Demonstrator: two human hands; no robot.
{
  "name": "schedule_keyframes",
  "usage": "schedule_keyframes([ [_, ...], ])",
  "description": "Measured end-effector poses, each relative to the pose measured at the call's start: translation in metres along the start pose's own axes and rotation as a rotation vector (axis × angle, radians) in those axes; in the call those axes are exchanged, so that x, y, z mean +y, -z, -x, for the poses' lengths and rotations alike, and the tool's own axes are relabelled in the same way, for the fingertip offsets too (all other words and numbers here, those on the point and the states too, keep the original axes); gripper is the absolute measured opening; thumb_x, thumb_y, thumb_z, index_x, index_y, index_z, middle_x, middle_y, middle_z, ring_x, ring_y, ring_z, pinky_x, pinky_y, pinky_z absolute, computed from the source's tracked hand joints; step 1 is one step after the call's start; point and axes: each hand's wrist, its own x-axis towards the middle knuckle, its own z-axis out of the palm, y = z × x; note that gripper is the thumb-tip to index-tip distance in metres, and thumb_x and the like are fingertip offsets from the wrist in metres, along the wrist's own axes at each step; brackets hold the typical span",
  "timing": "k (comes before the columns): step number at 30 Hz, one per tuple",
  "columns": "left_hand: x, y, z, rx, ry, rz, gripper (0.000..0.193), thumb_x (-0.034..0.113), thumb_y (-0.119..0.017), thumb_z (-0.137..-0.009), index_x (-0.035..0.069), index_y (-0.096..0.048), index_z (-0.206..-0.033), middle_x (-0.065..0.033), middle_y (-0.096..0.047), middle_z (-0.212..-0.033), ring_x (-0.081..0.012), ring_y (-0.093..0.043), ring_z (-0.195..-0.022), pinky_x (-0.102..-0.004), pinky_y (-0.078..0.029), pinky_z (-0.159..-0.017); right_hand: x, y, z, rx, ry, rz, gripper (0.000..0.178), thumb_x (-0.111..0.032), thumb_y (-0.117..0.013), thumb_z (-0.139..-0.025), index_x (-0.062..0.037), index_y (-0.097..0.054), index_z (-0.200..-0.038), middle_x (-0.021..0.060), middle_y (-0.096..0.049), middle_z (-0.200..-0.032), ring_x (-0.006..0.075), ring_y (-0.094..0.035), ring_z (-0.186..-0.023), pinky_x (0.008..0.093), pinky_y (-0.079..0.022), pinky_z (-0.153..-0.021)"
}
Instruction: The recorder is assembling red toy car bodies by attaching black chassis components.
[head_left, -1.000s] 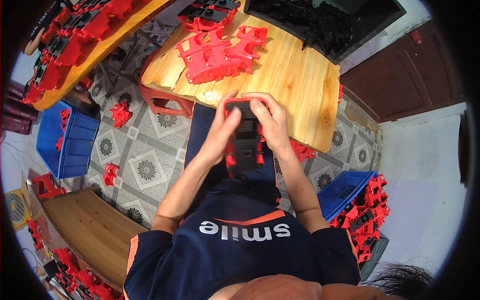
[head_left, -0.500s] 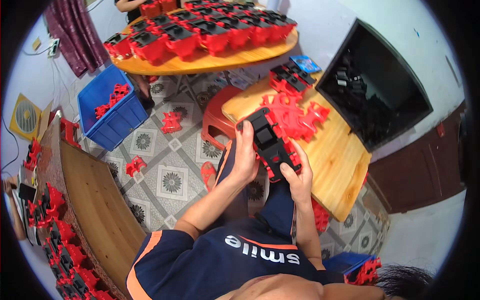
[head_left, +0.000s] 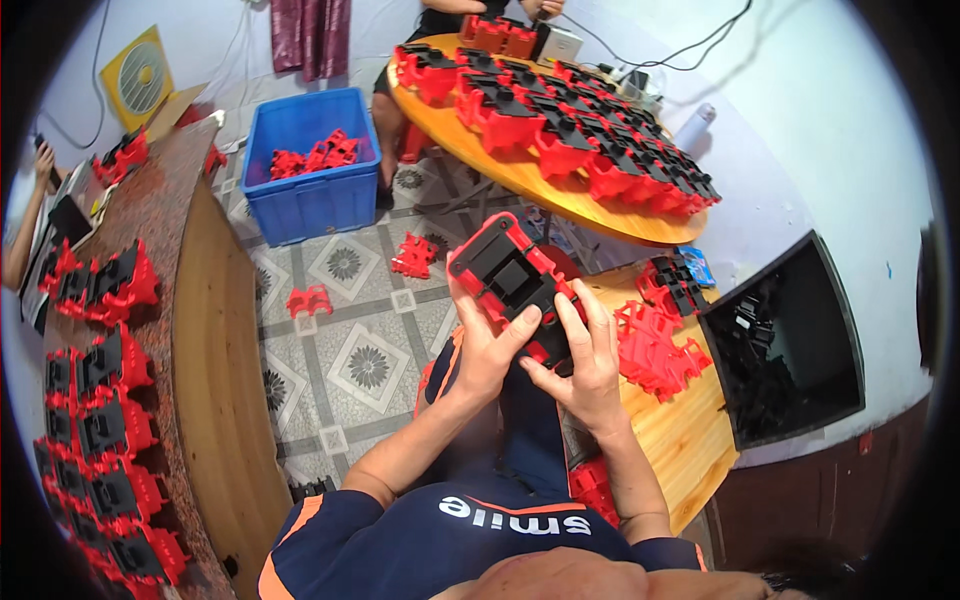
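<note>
In front of my body I hold a red plastic frame with a black plastic insert [head_left: 512,278], tilted with its far end to the left. My left hand [head_left: 488,358] is shut on its left side, the thumb pressing on the black face. My right hand [head_left: 592,380] grips the near right end, fingers over the face and side, thumb at the near edge. My hands hide part of that end. Just right of my right hand, loose red frames [head_left: 650,350] lie on a small wooden table [head_left: 690,455].
Black parts fill a dark bin [head_left: 785,350] at the right. Many red-and-black units [head_left: 590,130] cover a round table [head_left: 450,115], where another person [head_left: 440,22] stands. A blue crate [head_left: 310,205] holds red frames. Red frames [head_left: 413,256] lie on the floor; more units [head_left: 115,430] line the left counter [head_left: 185,250].
The view has swung to the right and the surroundings sit differently in it. My right fingers have shifted onto the face of the red-and-black piece; my left thumb has moved nearer its middle.
</note>
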Motion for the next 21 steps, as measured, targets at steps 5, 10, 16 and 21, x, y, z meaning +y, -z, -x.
schedule_keyframes([
  [5, 0.013, 0.030, -0.032, 0.230, 0.025, 0.122, 0.080, 0.007, -0.067, -0.088, 0.011, -0.015, -0.148, -0.0123, -0.043, -0.135, -0.0209, -0.049, -0.119, -0.0383, -0.042, -0.102, 0.023, 0.005, -0.050, -0.208, 0.114, -0.313, 0.096, -0.051, -0.079, -0.068, -0.0031, -0.042, -0.143, 0.0247, -0.034, -0.150, 0.0391, -0.036, -0.138, 0.0450, -0.032, -0.112],
  [10, 0.027, 0.082, -0.114, 0.391, -0.145, -0.092, 0.056, 0.026, -0.058, -0.096, 0.013, -0.032, -0.143, -0.0067, -0.051, -0.129, -0.0183, -0.055, -0.114, -0.0379, -0.049, -0.094, 0.092, -0.005, -0.168, -0.056, 0.039, -0.290, 0.042, -0.020, -0.073, -0.085, -0.0010, -0.061, -0.120, 0.0156, -0.065, -0.109, 0.0224, -0.066, -0.094, 0.0330, -0.052, -0.083],
  [16, 0.022, 0.136, -0.310, 0.260, -0.361, -0.178, 0.041, 0.025, -0.059, -0.095, 0.010, -0.047, -0.132, -0.0032, -0.059, -0.120, -0.0150, -0.060, -0.107, -0.0343, -0.053, -0.089, 0.238, -0.043, -0.346, -0.313, -0.114, -0.175, 0.051, -0.040, -0.065, -0.091, -0.0027, -0.061, -0.125, 0.0105, -0.066, -0.116, 0.0181, -0.061, -0.105, 0.0318, -0.046, -0.095],
  [21, 0.042, 0.185, -0.390, 0.345, -0.193, -0.294, 0.058, 0.029, -0.072, -0.086, 0.004, -0.044, -0.130, -0.0072, -0.059, -0.115, -0.0165, -0.061, -0.102, -0.0333, -0.053, -0.085, 0.269, -0.115, -0.452, -0.387, -0.183, -0.250, 0.047, -0.036, -0.065, -0.090, -0.0002, -0.063, -0.121, 0.0187, -0.057, -0.131, 0.0268, -0.053, -0.120, 0.0399, -0.042, -0.104],
])
